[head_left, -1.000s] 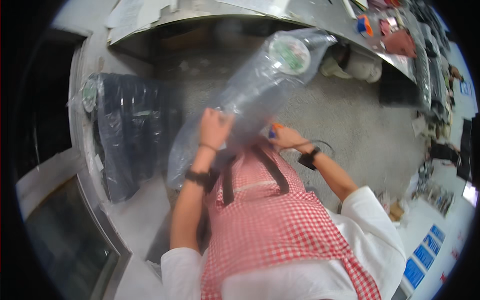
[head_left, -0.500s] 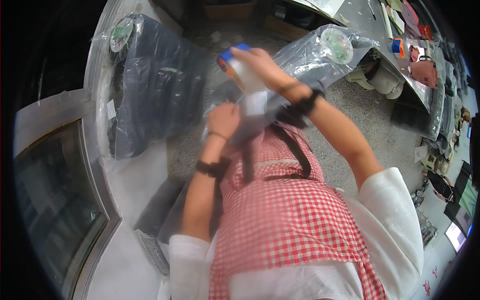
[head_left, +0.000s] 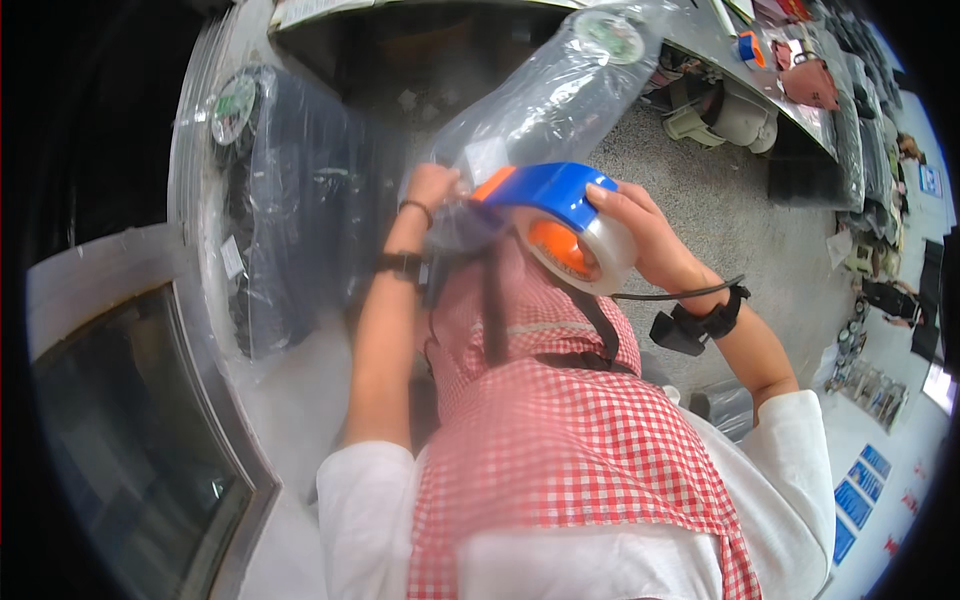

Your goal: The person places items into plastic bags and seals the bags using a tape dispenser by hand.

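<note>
My right hand (head_left: 640, 225) grips a tape dispenser (head_left: 550, 190) with a blue top, an orange end and a clear tape roll on an orange core. My left hand (head_left: 433, 188) has curled fingers on a plastic-wrapped roll (head_left: 540, 100) just beside the dispenser's orange end. The roll slants away to the upper right, with a round green-and-white label (head_left: 608, 37) at its far end and a pale patch near my left hand, too blurred to make out. A red-and-white checked apron (head_left: 590, 430) lies beneath my arms.
Another plastic-wrapped dark bundle (head_left: 305, 210) stands at left beside a metal-framed glass panel (head_left: 120, 400). A worktop (head_left: 710, 50) at the back holds papers, a second dispenser (head_left: 752, 50) and pink items (head_left: 808, 85). Pale items (head_left: 735, 120) sit beneath it; more bundles line the right.
My right hand has swung the dispenser down and to the right since half a second ago, bringing its roll into plain view. My left hand is higher in the picture, still on the plastic.
</note>
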The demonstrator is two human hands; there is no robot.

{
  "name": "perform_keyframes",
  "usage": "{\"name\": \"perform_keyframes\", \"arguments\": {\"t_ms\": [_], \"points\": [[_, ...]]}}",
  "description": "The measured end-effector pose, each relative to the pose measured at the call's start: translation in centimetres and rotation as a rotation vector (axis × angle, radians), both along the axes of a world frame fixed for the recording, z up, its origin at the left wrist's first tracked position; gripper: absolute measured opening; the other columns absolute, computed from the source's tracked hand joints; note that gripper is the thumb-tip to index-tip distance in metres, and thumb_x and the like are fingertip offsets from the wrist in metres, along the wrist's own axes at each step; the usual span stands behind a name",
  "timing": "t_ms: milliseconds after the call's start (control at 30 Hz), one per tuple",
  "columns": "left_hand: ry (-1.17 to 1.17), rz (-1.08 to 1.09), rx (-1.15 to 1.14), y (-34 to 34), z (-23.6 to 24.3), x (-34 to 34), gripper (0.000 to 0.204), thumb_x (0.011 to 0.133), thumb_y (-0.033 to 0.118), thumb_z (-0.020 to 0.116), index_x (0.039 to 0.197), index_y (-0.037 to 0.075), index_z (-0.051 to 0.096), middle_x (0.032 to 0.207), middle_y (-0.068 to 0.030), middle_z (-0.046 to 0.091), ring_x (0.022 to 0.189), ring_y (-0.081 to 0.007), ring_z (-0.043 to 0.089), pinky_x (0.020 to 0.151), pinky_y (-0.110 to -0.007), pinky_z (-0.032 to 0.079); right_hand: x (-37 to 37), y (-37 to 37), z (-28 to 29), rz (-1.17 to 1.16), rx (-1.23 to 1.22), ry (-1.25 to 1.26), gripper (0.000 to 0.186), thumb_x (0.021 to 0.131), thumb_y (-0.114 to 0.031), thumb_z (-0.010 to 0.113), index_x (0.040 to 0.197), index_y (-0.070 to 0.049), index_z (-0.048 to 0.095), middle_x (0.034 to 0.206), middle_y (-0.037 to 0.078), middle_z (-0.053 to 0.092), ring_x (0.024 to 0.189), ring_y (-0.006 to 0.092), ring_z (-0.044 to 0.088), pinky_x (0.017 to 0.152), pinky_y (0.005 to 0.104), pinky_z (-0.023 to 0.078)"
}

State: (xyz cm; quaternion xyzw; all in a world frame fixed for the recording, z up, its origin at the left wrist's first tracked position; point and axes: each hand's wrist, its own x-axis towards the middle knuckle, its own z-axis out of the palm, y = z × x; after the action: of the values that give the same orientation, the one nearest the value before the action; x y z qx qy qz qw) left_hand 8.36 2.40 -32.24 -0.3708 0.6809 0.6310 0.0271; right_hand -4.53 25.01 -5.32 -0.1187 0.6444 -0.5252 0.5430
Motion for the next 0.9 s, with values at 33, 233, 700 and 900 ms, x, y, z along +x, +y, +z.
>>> {"name": "perform_keyframes", "arguments": {"t_ms": [33, 233, 700, 900], "points": [[-0.012, 0.084, 0.086, 0.7, -0.5, 0.5, 0.025, 0.084, 0.014, 0.061, 0.065, -0.003, 0.065, 0.06, -0.0101, 0.065, 0.053, -0.0164, 0.062, 0.047, -0.03, 0.044, 0.1, 0.2, -0.4, -0.041, -0.031, -0.005, 0.05, 0.09, -0.046, 0.061, 0.106, 0.002, 0.064, 0.091, 0.008, 0.067, 0.077, 0.0132, 0.064, 0.065, 0.0244, 0.05], [-0.073, 0.145, 0.342, 9.2, 2.5, 2.9, 0.023, 0.085, 0.016, 0.058, 0.072, -0.001, 0.065, 0.066, -0.0112, 0.065, 0.057, -0.0186, 0.063, 0.051, -0.029, 0.047, -1.7, -11.6, -6.1, 0.173, -0.071, 0.088, 0.043, 0.092, -0.04, 0.058, 0.093, 0.002, 0.065, 0.069, 0.012, 0.065, 0.053, 0.02, 0.064, 0.045, 0.0328, 0.051], [0.192, 0.268, 0.681, 10.0, -2.2, 3.0, 0.017, 0.089, 0.006, 0.055, 0.084, -0.009, 0.062, 0.08, -0.0177, 0.068, 0.07, -0.0252, 0.07, 0.065, -0.036, 0.059, -1.8, 0.2, 0.6, 0.264, 0.294, 0.205, 0.063, 0.088, -0.051, 0.062, 0.121, 0.002, 0.051, 0.106, 0.01, 0.058, 0.097, 0.0156, 0.06, 0.086, 0.0302, 0.05], [0.164, 0.271, 0.688, 10.8, -0.9, 4.3, 0.017, 0.089, 0.008, 0.058, 0.083, -0.006, 0.063, 0.081, -0.0162, 0.068, 0.074, -0.0246, 0.069, 0.069, -0.035, 0.058, -2.0, -1.8, -1.2, 0.168, 0.082, 0.337, 0.054, 0.088, -0.048, 0.062, 0.11, 0.0, 0.063, 0.091, 0.011, 0.068, 0.079, 0.0172, 0.067, 0.065, 0.0261, 0.054]]}}
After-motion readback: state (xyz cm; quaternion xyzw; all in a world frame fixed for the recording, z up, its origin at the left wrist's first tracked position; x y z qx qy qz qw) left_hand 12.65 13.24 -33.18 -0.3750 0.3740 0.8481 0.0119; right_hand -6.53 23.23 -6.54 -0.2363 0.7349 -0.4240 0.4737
